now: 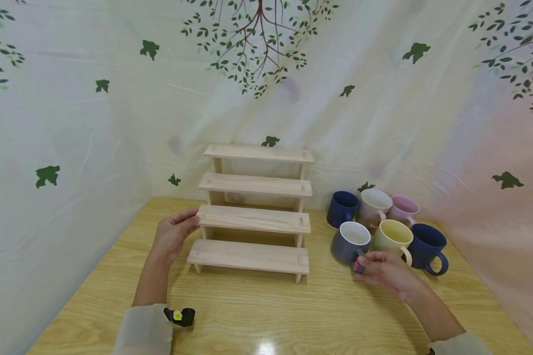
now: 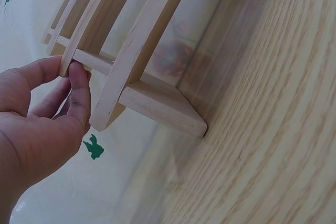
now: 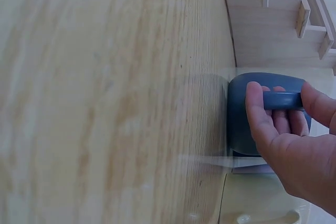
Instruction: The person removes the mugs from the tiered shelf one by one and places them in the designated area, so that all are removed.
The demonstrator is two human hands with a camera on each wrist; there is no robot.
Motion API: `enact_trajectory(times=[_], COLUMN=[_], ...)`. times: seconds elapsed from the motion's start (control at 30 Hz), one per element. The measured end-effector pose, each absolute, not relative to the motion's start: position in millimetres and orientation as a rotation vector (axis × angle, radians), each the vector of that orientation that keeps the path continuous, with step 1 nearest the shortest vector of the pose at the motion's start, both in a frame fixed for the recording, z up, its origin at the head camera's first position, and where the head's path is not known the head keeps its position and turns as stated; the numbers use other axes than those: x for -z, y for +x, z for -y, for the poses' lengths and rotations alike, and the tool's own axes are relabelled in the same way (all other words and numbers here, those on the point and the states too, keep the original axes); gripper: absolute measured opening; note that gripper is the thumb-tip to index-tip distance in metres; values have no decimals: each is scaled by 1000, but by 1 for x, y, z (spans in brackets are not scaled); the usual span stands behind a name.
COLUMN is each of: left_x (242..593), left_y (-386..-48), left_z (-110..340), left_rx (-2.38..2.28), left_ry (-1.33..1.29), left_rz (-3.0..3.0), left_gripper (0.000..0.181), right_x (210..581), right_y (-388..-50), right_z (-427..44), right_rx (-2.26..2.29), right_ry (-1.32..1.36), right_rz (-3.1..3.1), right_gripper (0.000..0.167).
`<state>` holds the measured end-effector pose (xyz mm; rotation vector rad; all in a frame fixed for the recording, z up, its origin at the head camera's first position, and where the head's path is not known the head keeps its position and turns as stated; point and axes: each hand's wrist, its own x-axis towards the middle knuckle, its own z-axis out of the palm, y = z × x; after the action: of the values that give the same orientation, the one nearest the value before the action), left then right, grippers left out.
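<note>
A four-step wooden display rack [image 1: 248, 257] stands on the table. My left hand [image 1: 173, 234] pinches the left end of its second step from the bottom; in the left wrist view, thumb and fingers of the left hand [image 2: 47, 108] close on that board's edge. To the right, a dark grey mug [image 1: 347, 249] with a white inside stands upright at the front of a mug group. My right hand [image 1: 388, 273] grips its handle, and in the right wrist view the fingers [image 3: 257, 103] curl round the handle of the grey mug [image 3: 241, 124].
Close around the grey mug stand a yellow mug [image 1: 391, 239], a navy mug [image 1: 426, 241], another navy mug [image 1: 341, 209], a white-lined mug [image 1: 373, 204] and a pink mug [image 1: 403, 207]. A leaf-printed curtain [image 1: 360, 128] hangs behind the wooden table [image 1: 248, 315].
</note>
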<state>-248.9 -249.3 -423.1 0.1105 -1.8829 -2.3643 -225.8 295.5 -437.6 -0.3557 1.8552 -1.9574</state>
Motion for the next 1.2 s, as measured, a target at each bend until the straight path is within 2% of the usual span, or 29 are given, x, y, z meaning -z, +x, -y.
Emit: enact_trajectory(times=[0.4,0.6,1.2], left_x=[423,424,423], left_y=[-249,-250,-249], left_z=[249,249,249], left_rx=[2373,2370,2377], left_ry=[112,101,108], left_rz=[1870,1868,1858], left_gripper=[37,44,41], right_x=[436,436,437], right_y=[-225,-225,-226], right_z=[-295,-299,-312], right_rx=[1904,1904,1933], right_ry=[-311,-281,-366], right_rz=[-1956,-1983,-1882], right_gripper=[16,19,17])
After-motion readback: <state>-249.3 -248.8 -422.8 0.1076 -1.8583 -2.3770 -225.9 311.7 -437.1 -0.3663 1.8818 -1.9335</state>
